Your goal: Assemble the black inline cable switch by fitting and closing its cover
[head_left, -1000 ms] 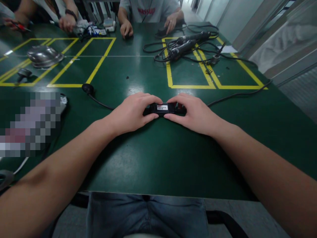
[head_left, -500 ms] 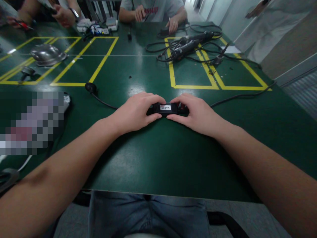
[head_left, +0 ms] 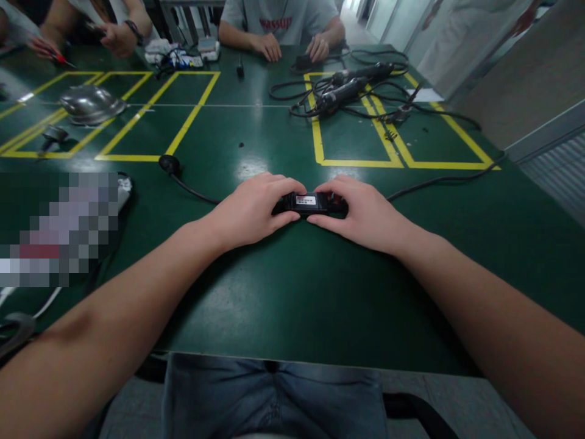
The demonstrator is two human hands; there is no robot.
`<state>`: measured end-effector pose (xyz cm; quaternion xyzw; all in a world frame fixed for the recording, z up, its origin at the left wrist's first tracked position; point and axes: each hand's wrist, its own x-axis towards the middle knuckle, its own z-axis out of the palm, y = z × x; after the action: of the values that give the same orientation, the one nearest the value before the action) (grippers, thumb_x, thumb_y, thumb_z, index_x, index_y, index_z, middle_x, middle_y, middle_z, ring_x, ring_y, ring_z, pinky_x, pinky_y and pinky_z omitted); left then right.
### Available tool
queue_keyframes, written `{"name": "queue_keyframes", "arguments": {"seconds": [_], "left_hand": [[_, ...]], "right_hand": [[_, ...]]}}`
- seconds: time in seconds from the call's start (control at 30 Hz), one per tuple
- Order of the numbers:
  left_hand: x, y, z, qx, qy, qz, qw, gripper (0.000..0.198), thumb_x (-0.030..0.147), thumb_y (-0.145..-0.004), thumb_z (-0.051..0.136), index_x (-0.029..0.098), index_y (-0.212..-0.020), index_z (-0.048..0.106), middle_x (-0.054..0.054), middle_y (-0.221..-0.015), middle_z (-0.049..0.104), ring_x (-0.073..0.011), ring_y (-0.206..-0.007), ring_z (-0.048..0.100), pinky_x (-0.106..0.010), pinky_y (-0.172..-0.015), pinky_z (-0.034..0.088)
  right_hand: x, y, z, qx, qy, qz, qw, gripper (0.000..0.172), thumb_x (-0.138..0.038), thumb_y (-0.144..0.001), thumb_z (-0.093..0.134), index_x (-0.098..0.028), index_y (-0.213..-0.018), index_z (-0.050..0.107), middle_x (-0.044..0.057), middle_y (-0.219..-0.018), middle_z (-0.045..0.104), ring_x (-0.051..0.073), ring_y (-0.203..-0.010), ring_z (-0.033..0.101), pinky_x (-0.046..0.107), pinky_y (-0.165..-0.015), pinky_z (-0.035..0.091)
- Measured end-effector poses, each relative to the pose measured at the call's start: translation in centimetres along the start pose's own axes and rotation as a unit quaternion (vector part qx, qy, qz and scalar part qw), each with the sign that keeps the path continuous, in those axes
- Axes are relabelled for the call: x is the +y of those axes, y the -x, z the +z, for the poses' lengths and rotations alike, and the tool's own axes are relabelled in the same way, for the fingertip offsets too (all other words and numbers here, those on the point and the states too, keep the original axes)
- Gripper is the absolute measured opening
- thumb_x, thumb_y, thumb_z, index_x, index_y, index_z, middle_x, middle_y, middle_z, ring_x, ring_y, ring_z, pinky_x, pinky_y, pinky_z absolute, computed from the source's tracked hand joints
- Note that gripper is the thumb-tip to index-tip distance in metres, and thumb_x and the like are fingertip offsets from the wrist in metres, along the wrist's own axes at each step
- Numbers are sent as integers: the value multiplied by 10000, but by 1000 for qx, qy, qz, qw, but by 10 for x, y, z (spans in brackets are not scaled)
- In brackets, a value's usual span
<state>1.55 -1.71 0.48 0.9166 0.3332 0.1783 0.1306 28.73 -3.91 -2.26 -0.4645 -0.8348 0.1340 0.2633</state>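
Observation:
A small black device (head_left: 307, 203) with a white label lies flat on the green table (head_left: 292, 292), a black cord running off to its right. My left hand (head_left: 250, 210) grips its left end, fingers curled over the top and thumb at the near side. My right hand (head_left: 363, 212) grips the right end in the same way. Both ends of the device are hidden under my fingers.
A black cable with a round plug (head_left: 168, 163) lies to the left. Black power tools with tangled cords (head_left: 342, 91) sit in a yellow-taped square at the back right. A metal shell (head_left: 90, 103) rests far left. Other people's hands (head_left: 269, 47) work at the far edge.
My hands and the device have stayed put. The person opposite has lowered a hand back onto the table, and the view shifted slightly.

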Motion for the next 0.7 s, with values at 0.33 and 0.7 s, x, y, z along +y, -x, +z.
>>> {"name": "queue_keyframes", "arguments": {"seconds": [0.33,0.7], "left_hand": [[3,0,3,9,18,6,1000,315,330,-1069,684,202,-1349,752,-116,-1264,827,-312,-1209,764,-481,-1128,580],[0,-3,5,67,116,-83,988,355,349,-1080,659,179,-1375,760,-111,-1257,857,-260,-1132,807,-432,-1064,647]], "right_hand": [[-2,1,-1,-1,-41,43,998,648,-489,-896,858,-238,-1455,647,68,-1062,756,292,-889,698,448,-839,568],[1,2,4,24,-81,52,995,587,-579,-956,811,-294,-1331,461,26,-1008,700,272,-863,680,432,-778,554]]}}
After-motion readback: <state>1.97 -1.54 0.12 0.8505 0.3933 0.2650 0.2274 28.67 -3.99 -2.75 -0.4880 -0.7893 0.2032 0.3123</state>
